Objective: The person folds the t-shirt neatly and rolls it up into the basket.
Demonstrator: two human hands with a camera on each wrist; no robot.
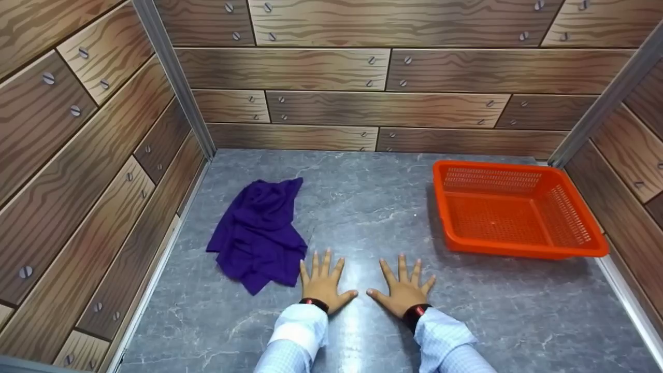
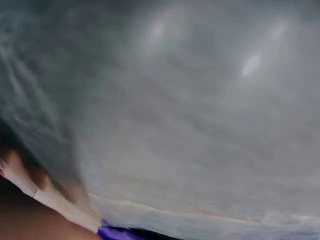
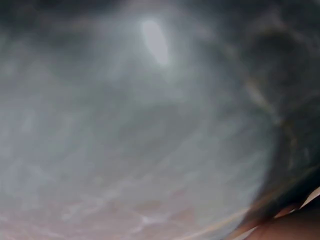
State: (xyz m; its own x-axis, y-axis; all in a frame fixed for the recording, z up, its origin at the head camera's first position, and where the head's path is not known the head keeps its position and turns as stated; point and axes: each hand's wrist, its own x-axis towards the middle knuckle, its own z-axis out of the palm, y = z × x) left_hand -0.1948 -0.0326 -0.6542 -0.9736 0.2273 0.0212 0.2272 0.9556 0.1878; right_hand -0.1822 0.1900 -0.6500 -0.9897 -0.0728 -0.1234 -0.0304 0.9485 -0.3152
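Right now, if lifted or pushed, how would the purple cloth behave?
The purple cloth will probably sag limply, since it lies in loose folds. Its thin-looking edges suggest light weight. Pushed across the grey surface, it would likely bunch further, being already rumpled.

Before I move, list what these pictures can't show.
Purple cloth: inner folds, hidden by its outer layers, head view.
Orange basket: underside, behind its floor, head view.
Left hand and right hand: palms, hidden by their backs, head view; mostly cut off by frame edges, wrist views.
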